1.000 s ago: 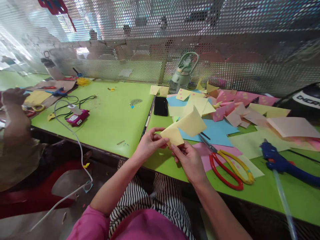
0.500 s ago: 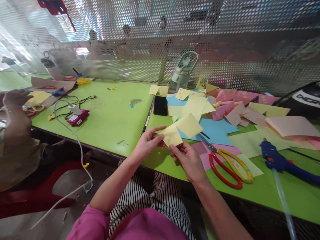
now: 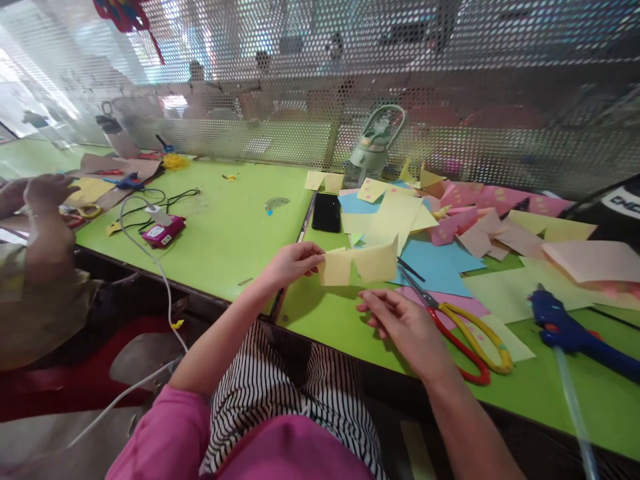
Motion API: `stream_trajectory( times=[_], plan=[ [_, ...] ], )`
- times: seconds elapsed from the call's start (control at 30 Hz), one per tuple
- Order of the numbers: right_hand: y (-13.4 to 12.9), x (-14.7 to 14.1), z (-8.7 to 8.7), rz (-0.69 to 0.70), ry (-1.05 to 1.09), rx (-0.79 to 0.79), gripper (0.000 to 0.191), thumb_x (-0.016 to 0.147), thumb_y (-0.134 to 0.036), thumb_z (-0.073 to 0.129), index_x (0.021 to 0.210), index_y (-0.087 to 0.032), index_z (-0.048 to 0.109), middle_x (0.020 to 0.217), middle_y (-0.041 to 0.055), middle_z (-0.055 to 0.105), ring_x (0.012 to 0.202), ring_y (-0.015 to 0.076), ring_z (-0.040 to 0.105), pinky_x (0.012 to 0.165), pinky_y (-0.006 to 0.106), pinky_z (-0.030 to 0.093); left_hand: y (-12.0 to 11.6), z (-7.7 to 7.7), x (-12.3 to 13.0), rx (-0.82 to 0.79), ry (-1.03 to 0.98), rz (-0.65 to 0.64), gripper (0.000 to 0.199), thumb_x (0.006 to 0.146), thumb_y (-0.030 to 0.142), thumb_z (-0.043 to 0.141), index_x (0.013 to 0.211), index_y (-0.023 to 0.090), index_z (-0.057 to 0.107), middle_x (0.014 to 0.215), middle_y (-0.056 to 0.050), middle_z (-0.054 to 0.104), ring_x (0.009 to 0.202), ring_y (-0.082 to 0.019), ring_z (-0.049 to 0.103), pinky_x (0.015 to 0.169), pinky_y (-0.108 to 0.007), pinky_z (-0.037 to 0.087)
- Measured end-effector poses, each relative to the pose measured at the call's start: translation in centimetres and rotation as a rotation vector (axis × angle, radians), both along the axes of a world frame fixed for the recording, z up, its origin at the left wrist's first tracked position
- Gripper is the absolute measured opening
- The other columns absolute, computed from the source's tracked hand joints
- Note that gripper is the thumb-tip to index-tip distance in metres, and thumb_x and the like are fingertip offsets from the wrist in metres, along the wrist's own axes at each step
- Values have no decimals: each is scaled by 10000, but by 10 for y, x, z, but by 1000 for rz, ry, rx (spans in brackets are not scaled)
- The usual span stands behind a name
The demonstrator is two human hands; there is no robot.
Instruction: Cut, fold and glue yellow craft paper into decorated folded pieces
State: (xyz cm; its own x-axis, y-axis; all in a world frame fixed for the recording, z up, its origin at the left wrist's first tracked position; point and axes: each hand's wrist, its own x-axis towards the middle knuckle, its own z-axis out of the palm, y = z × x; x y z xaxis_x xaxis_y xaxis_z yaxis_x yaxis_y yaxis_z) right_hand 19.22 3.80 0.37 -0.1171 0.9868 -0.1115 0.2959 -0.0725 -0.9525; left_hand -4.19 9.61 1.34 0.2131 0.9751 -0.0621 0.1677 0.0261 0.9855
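Between the thumb and fingers of my left hand [image 3: 299, 261] is the left end of a folded yellow paper [image 3: 377, 265], which has a notch in its lower edge. My right hand [image 3: 395, 320] is off the paper, just below its right part, with fingers loosely curled and nothing visible between them. To the right of it lie scissors [image 3: 447, 319] with one red and one yellow handle, on pink and yellow paper. A black phone [image 3: 327, 213] rests behind the held paper.
Blue paper [image 3: 433, 265] and pink pieces spread to the right, near a blue glue gun [image 3: 563, 320]. A green bottle [image 3: 369, 157] stands behind. On the left are a magenta box [image 3: 163, 231] with a white cable and another person's hands [image 3: 43, 193].
My right hand has let go of the yellow paper and moved right and slightly down. The paper now stands more upright, held by my left hand alone. The whole view has shifted slightly.
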Motion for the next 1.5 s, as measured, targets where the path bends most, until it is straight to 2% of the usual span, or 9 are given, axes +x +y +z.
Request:
stream_trajectory(
  times=[0.17, 0.33, 0.47, 0.77, 0.9, 1.03, 1.17, 1.3, 1.5],
  plan=[
    [4, 21, 10, -141, -315, 275, 419, 838, -622, 580, 898, -219, 680, 732, 43, 711, 598, 170, 621, 513, 280, 486, 15, -1, -11, 52, 130, -39, 52, 842, 142, 624, 821, 146, 672, 655, 26, 611, 605, -90, 548, 613, -217, 452],
    [20, 23, 11, -218, -428, 399, 389, 836, -570, 587, 994, -224, 667, 860, 65, 715, 698, 196, 626, 618, 320, 506, 16, -6, -8, 112, 189, -32, 176, 856, 165, 608, 1022, 168, 666, 815, -11, 685, 728, -120, 611, 690, -238, 482],
    [26, 18, 8, -198, -468, 425, 423, 848, -571, 576, 1083, -228, 655, 890, 67, 704, 647, 183, 596, 588, 323, 486, 10, -6, -10, 113, 214, 3, 324, 929, 232, 525, 1242, 170, 578, 943, -65, 708, 756, -139, 666, 711, -265, 517],
    [24, 19, 12, -141, -559, 398, 509, 856, -607, 533, 1161, -213, 636, 810, 58, 691, 652, 211, 619, 577, 331, 466, 7, -3, -17, 124, 275, -38, 375, 918, 297, 564, 1275, 183, 584, 1043, -89, 722, 858, -166, 683, 783, -304, 530],
    [18, 42, 26, -114, -615, 363, 437, 845, -540, 555, 1145, -236, 647, 793, 43, 709, 636, 218, 645, 569, 326, 451, 9, 2, -17, 130, 308, -118, 466, 866, 359, 632, 1303, 208, 573, 1155, -101, 700, 919, -191, 680, 819, -338, 535],
    [23, 75, 50, -126, -673, 345, 318, 820, -481, 577, 1010, -251, 688, 770, 49, 719, 599, 225, 638, 546, 330, 422, 17, 10, -18, 153, 357, -185, 417, 828, 427, 668, 1181, 206, 653, 1257, -113, 661, 1060, -238, 644, 888, -365, 515],
    [33, 75, 57, -29, -656, 297, 243, 804, -472, 607, 886, -268, 710, 730, 33, 729, 565, 215, 640, 504, 315, 430, 27, 14, -13, 159, 413, -236, 316, 787, 395, 704, 1040, 206, 710, 1128, -93, 709, 968, -232, 668, 819, -344, 517],
    [41, 41, 40, 117, -578, 260, 224, 787, -463, 663, 914, -285, 710, 732, 6, 747, 637, 217, 691, 560, 321, 514, 32, 11, -8, 148, 450, -253, 144, 773, 317, 696, 858, 203, 717, 890, -41, 744, 773, -187, 672, 686, -292, 499],
    [53, 17, 26, 103, -514, 287, 240, 838, -449, 603, 990, -272, 663, 846, 30, 755, 772, 225, 713, 683, 361, 554, 30, 9, -5, 179, 453, -197, 155, 822, 341, 642, 816, 197, 698, 802, -24, 734, 718, -165, 651, 624, -257, 455]
  ],
)
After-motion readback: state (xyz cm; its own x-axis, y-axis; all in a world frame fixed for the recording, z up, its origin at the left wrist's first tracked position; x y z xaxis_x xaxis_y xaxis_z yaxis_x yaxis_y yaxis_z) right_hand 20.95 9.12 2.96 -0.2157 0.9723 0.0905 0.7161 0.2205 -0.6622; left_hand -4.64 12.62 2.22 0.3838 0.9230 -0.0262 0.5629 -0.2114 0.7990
